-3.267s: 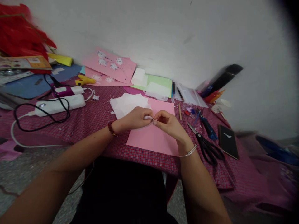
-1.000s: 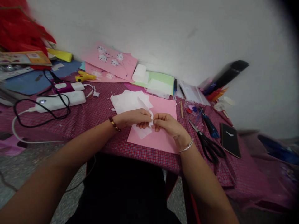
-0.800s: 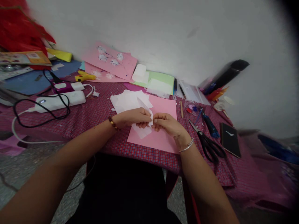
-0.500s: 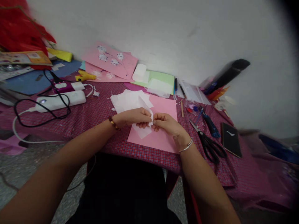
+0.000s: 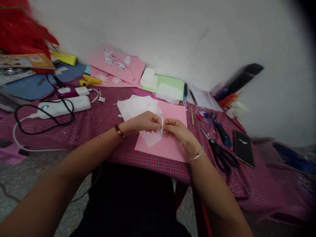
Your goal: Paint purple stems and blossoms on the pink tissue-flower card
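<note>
Between my two hands is a small folded piece of white tissue paper (image 5: 162,124), mostly hidden by fingers. My left hand (image 5: 149,122), with a beaded bracelet at the wrist, pinches its left side. From the right, my right hand (image 5: 174,128), wearing a silver bangle, pinches the other side with thumb and forefinger. Below them white sheets (image 5: 137,107) lie partly on a pink sheet of paper (image 5: 172,110); one white corner reaches out under my left hand.
Black-handled scissors (image 5: 219,151) and a dark notebook (image 5: 243,148) lie right. Pink cards with white flowers (image 5: 120,62), a yellow glue gun (image 5: 90,80) and green paper (image 5: 172,84) are at the back. A white power strip (image 5: 64,107) with cables lies left.
The raised white flap has been gathered down into a narrow bit between my fingers. Both hands shifted slightly, and more of the white corner beneath shows.
</note>
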Demonstrator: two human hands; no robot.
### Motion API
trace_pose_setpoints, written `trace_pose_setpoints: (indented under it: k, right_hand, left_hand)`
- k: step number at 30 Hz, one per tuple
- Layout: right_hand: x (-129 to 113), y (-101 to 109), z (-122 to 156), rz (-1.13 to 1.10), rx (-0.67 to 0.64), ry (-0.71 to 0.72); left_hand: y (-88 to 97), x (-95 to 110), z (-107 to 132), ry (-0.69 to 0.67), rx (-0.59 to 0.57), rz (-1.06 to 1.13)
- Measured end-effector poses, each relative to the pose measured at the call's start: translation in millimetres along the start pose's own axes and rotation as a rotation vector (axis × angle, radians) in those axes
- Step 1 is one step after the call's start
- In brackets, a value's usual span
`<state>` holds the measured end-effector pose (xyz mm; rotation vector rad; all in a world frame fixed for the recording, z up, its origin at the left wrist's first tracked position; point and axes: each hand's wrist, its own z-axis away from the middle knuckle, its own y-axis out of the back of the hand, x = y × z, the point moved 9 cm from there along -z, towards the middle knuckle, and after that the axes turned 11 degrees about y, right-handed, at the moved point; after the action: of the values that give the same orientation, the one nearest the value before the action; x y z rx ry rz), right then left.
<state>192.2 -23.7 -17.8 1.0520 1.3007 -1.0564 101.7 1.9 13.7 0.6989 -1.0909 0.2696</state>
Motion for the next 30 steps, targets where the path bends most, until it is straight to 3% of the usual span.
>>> trace_pose_setpoints:
  k: [10, 23, 30]
  right_hand:
    - [-4, -5, 1, 0.074, 0.002, -0.020]
    - [-2, -7, 0, 0.073, -0.061, -0.014]
    - [0, -7, 1, 0.074, -0.064, -0.020]
  left_hand:
    - [-2.6, -6, -3, 0.045, 0.050, 0.010]
    - [-7.4, -8, -5, 0.010, -0.058, 0.113]
    - [-7.4, -10, -6, 0.045, -0.036, 0.122]
